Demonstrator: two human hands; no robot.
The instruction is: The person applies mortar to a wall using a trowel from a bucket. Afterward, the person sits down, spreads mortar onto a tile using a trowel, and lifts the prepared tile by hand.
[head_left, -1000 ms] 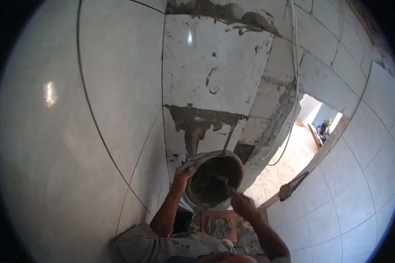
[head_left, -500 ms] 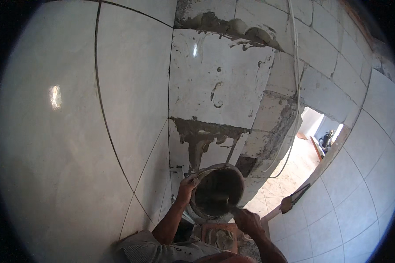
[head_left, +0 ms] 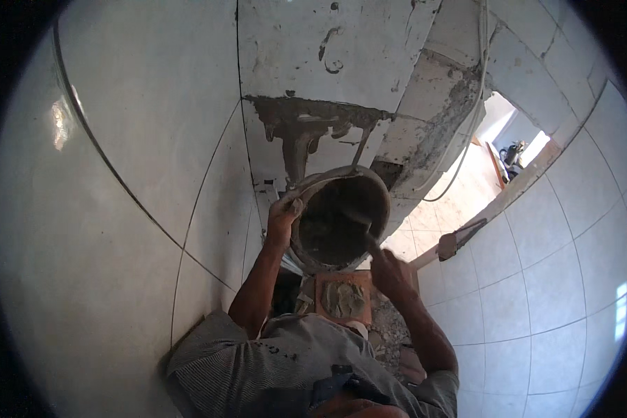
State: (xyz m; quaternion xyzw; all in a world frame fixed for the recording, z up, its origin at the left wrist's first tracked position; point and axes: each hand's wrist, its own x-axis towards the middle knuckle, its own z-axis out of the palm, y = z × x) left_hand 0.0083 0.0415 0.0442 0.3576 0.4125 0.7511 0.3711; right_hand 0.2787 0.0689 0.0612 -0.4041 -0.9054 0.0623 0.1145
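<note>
Now the left hand (head_left: pixel 283 211) has its fingers curled on the rim of a round, grey bucket (head_left: pixel 325 178), near a smeared white tile (head_left: pixel 333 157); the right hand (head_left: pixel 391 270) has fingers around a grey trowel (head_left: pixel 357 216).

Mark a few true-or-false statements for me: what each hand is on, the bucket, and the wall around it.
1. The left hand grips the rim of the bucket. True.
2. The right hand is empty. False: the right hand holds a trowel.
3. The bucket's mouth is covered. False: it is open, with the trowel's blade inside.
4. Grey mortar is smeared on a wall tile. True.
5. The white cable hangs left of the bucket. False: the white cable hangs to its right.
</note>
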